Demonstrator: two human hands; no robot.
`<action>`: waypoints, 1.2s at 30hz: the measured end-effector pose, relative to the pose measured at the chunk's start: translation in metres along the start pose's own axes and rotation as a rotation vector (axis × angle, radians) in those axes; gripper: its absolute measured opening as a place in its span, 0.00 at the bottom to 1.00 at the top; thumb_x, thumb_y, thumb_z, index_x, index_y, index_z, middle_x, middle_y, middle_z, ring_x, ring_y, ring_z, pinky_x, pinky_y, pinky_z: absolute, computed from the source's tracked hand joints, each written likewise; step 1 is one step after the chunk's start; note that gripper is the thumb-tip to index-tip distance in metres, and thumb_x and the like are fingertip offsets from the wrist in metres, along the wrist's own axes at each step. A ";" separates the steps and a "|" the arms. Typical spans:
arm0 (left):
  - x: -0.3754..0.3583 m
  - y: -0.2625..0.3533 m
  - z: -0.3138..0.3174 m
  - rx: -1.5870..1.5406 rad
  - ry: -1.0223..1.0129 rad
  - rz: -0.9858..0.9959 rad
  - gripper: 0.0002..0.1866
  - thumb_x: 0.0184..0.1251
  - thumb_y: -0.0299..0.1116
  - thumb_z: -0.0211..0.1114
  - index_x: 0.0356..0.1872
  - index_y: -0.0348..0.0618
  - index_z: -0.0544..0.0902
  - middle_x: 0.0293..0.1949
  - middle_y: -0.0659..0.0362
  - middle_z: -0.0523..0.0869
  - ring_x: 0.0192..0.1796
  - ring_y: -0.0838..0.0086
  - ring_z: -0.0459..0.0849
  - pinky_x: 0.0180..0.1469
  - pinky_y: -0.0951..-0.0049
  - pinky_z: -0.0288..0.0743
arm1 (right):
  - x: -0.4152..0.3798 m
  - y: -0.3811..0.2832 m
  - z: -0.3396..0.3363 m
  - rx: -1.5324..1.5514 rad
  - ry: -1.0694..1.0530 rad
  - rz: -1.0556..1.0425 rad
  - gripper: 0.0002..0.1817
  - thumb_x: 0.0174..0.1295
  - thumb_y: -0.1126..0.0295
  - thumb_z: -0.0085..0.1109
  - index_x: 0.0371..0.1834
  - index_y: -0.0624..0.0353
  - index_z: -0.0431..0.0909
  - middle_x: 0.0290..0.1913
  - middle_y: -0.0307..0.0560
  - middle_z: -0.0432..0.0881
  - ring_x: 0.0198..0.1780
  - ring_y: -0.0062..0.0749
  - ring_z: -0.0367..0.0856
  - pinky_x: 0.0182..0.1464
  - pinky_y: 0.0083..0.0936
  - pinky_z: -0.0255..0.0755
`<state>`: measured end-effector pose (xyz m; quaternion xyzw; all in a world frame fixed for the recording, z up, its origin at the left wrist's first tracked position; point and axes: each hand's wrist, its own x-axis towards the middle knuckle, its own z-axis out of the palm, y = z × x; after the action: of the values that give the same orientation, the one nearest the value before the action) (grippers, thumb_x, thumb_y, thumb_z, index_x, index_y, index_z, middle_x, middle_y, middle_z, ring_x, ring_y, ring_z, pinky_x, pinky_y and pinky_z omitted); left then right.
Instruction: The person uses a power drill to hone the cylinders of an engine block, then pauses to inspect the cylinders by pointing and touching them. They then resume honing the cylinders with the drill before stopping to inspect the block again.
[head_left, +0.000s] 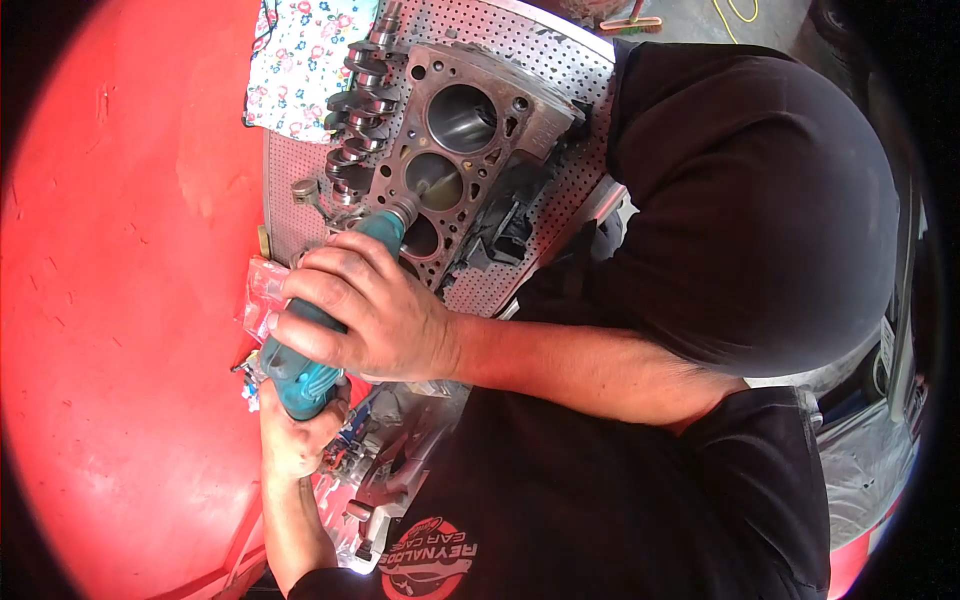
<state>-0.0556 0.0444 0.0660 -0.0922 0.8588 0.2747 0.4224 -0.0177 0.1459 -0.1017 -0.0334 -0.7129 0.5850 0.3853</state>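
Note:
My right hand [375,310] is wrapped over the body of a teal and black power drill [378,228]. Lower down, my left hand [298,435] grips the drill's rear end, its fingers partly hidden by the tool. From the chuck, a slim shaft reaches into a middle cylinder bore of a metal engine block [398,170]; the attachment's end inside the bore is unclear. Beside the block lies a crankshaft [362,105]. A piston with its connecting rod [305,190] rests on the perforated metal surface [290,160] near the crankshaft's lower end.
Floral cloth [305,65] lies at upper left, beside a large red surface [130,250]. A clear plastic bag [262,290] and assorted metal parts [375,440] are near my hands. Dark fabric [750,210] fills the upper right. A broom [632,24] is on the floor beyond.

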 end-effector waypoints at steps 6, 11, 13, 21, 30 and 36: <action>-0.010 0.002 0.001 0.009 0.064 -0.013 0.13 0.51 0.18 0.65 0.40 0.36 0.85 0.32 0.62 0.88 0.35 0.77 0.86 0.40 0.74 0.79 | 0.002 -0.005 0.001 0.021 0.021 -0.029 0.26 0.61 0.62 0.60 0.65 0.46 0.70 0.54 0.47 0.77 0.58 0.46 0.78 0.64 0.53 0.72; -0.010 0.007 0.000 0.052 0.055 -0.028 0.11 0.52 0.18 0.65 0.38 0.35 0.85 0.31 0.62 0.87 0.34 0.77 0.85 0.39 0.74 0.78 | 0.005 -0.004 -0.002 0.015 0.034 -0.036 0.27 0.61 0.62 0.60 0.65 0.46 0.70 0.54 0.47 0.76 0.58 0.46 0.78 0.63 0.52 0.72; -0.007 0.008 0.001 0.058 0.031 -0.033 0.09 0.52 0.19 0.65 0.37 0.36 0.85 0.30 0.63 0.86 0.33 0.78 0.84 0.37 0.74 0.77 | 0.005 -0.002 -0.003 0.022 0.028 -0.024 0.27 0.60 0.63 0.61 0.65 0.46 0.70 0.55 0.48 0.76 0.57 0.46 0.78 0.63 0.52 0.72; 0.010 0.005 0.010 0.089 -0.006 -0.006 0.05 0.55 0.19 0.63 0.32 0.37 0.85 0.27 0.65 0.84 0.29 0.80 0.80 0.34 0.76 0.73 | -0.004 0.015 -0.004 0.023 -0.021 0.004 0.28 0.58 0.66 0.63 0.65 0.46 0.72 0.57 0.49 0.75 0.57 0.47 0.79 0.62 0.52 0.71; 0.020 -0.004 0.010 0.071 -0.024 0.005 0.07 0.56 0.18 0.64 0.34 0.36 0.85 0.29 0.65 0.85 0.31 0.80 0.81 0.37 0.76 0.76 | -0.004 0.021 -0.008 0.018 -0.041 0.025 0.28 0.56 0.67 0.64 0.63 0.46 0.73 0.58 0.46 0.76 0.57 0.44 0.79 0.64 0.51 0.71; 0.025 -0.006 0.012 0.077 -0.041 -0.009 0.07 0.56 0.18 0.64 0.35 0.36 0.85 0.29 0.65 0.85 0.32 0.79 0.81 0.37 0.75 0.75 | -0.007 0.026 -0.008 0.011 -0.052 0.034 0.29 0.54 0.68 0.66 0.63 0.48 0.72 0.57 0.46 0.75 0.58 0.45 0.79 0.65 0.53 0.70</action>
<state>-0.0610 0.0483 0.0381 -0.0742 0.8594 0.2414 0.4446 -0.0187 0.1571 -0.1272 -0.0284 -0.7188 0.5961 0.3568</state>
